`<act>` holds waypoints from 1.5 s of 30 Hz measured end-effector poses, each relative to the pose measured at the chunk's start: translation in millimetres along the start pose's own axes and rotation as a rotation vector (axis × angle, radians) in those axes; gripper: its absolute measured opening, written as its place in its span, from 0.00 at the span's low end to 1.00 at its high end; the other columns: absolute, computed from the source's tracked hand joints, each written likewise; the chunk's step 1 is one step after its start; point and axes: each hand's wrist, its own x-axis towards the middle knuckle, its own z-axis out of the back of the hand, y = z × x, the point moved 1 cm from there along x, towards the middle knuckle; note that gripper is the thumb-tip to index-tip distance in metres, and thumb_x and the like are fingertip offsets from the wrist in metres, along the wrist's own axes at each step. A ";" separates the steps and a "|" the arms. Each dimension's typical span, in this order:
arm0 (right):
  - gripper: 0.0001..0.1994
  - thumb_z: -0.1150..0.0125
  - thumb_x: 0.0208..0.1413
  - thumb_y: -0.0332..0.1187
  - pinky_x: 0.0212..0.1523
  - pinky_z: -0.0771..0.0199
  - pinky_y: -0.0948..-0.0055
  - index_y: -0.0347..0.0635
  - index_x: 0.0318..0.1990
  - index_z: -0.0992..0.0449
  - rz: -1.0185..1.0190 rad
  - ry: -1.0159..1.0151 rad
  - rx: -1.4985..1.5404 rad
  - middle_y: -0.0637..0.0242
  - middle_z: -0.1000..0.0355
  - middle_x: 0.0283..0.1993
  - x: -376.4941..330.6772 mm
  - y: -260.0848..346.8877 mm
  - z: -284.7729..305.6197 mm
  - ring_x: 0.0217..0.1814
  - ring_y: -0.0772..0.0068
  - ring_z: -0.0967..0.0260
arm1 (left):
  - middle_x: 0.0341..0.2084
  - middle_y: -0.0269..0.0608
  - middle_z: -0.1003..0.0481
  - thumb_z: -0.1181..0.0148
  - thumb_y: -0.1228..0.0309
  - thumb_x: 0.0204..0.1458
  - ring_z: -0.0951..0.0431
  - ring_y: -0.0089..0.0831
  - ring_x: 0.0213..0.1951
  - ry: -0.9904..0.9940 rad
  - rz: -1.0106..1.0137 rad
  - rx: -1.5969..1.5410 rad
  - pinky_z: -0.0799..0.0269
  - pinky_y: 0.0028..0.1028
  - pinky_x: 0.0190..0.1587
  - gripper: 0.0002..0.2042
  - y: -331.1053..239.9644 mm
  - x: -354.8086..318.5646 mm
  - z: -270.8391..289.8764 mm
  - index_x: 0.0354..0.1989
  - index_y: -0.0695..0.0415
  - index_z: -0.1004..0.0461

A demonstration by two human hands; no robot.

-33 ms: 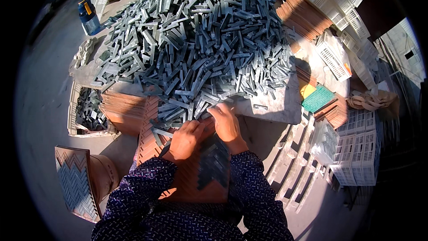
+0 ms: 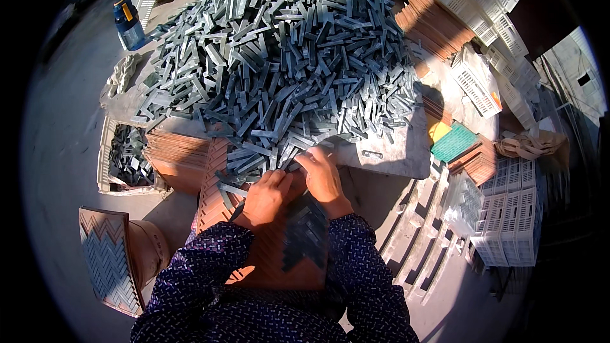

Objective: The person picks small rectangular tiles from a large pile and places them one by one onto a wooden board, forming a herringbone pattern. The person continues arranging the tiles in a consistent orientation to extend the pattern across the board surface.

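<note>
A terracotta-coloured herringbone tray (image 2: pixel 262 259) lies in front of me. A patch of dark grey stone strips (image 2: pixel 306 236) is set in its slots, right of the middle. My left hand (image 2: pixel 264 195) is closed over the tray's far part, its fingertips curled down and hidden. Beside it, my right hand (image 2: pixel 325 181) reaches to the near edge of a big heap of loose grey stone strips (image 2: pixel 273 82); its fingers are partly smeared, and what they touch cannot be made out. A few loose strips (image 2: pixel 230 189) lie on the tray left of my left hand.
Stacked brown trays (image 2: pixel 181 160) and a white crate (image 2: pixel 103 168) of dark pieces stand at the left. Nearer, a strip-filled herringbone tray (image 2: pixel 109 257) leans on a round drum (image 2: pixel 147 241). To the right are slatted pallets (image 2: pixel 410 235), white crates (image 2: pixel 508 222) and a green pad (image 2: pixel 454 141).
</note>
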 end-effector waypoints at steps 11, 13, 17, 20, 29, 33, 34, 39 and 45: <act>0.10 0.47 0.55 0.23 0.37 0.26 0.73 0.37 0.45 0.33 -0.379 -0.063 0.720 0.58 0.27 0.38 -16.9 -23.5 29.9 0.37 0.68 0.26 | 0.37 0.37 0.33 0.44 0.75 0.40 0.28 0.36 0.40 0.185 -0.014 0.099 0.26 0.31 0.35 0.10 13.2 16.8 -1.8 0.35 0.55 0.28; 0.13 0.46 0.54 0.22 0.36 0.26 0.78 0.36 0.47 0.34 -0.460 0.011 0.795 0.59 0.26 0.39 -25.2 -27.8 29.7 0.38 0.76 0.27 | 0.37 0.37 0.32 0.44 0.75 0.41 0.28 0.36 0.40 0.165 -0.028 0.081 0.26 0.31 0.35 0.10 17.0 15.9 1.4 0.35 0.55 0.28; 0.10 0.45 0.55 0.22 0.33 0.25 0.78 0.33 0.44 0.31 -0.526 0.102 0.847 0.61 0.26 0.34 -35.5 -24.5 17.7 0.33 0.77 0.26 | 0.37 0.38 0.31 0.42 0.73 0.46 0.27 0.38 0.39 0.110 0.072 0.017 0.27 0.33 0.36 0.10 15.5 18.4 3.9 0.39 0.55 0.27; 0.07 0.45 0.56 0.23 0.30 0.24 0.76 0.33 0.42 0.29 -0.639 0.100 0.903 0.62 0.26 0.31 -41.4 -17.8 3.2 0.29 0.77 0.26 | 0.37 0.40 0.30 0.41 0.73 0.47 0.27 0.40 0.39 0.056 0.099 0.042 0.28 0.35 0.36 0.12 13.3 17.9 5.8 0.42 0.56 0.27; 0.05 0.38 0.46 0.25 0.32 0.27 0.68 0.34 0.31 0.25 -0.259 -0.082 0.274 0.58 0.27 0.29 -44.4 2.8 -0.8 0.29 0.61 0.27 | 0.37 0.41 0.26 0.39 0.71 0.47 0.25 0.42 0.39 0.005 0.166 -0.302 0.26 0.35 0.39 0.13 -4.4 -20.0 4.7 0.42 0.58 0.25; 0.05 0.39 0.47 0.27 0.38 0.29 0.64 0.37 0.32 0.24 -0.275 0.022 0.150 0.56 0.28 0.30 -43.2 7.4 2.4 0.34 0.53 0.29 | 0.38 0.45 0.26 0.39 0.72 0.47 0.25 0.45 0.40 0.061 0.199 -0.300 0.28 0.38 0.41 0.13 -9.3 -24.5 -2.1 0.42 0.58 0.25; 0.06 0.40 0.48 0.28 0.38 0.29 0.64 0.38 0.33 0.24 -0.310 -0.009 0.186 0.56 0.28 0.31 -44.0 6.1 5.7 0.35 0.53 0.29 | 0.38 0.45 0.26 0.39 0.72 0.47 0.25 0.46 0.40 0.056 0.194 -0.294 0.28 0.38 0.42 0.13 -10.2 -24.6 -2.0 0.42 0.58 0.25; 0.08 0.38 0.48 0.27 0.32 0.28 0.71 0.37 0.36 0.22 -0.367 -0.102 0.286 0.57 0.25 0.32 -48.2 3.4 30.6 0.29 0.66 0.26 | 0.38 0.47 0.25 0.41 0.72 0.48 0.25 0.47 0.39 0.099 0.189 -0.277 0.27 0.38 0.40 0.11 -5.0 -25.6 -4.3 0.41 0.59 0.26; 0.07 0.39 0.49 0.26 0.35 0.27 0.70 0.37 0.37 0.22 -0.287 -0.113 0.300 0.58 0.25 0.34 -65.4 9.1 39.7 0.33 0.63 0.26 | 0.36 0.44 0.27 0.44 0.73 0.49 0.22 0.42 0.33 0.041 0.219 -0.114 0.25 0.37 0.31 0.09 -13.4 -30.7 -14.5 0.40 0.55 0.26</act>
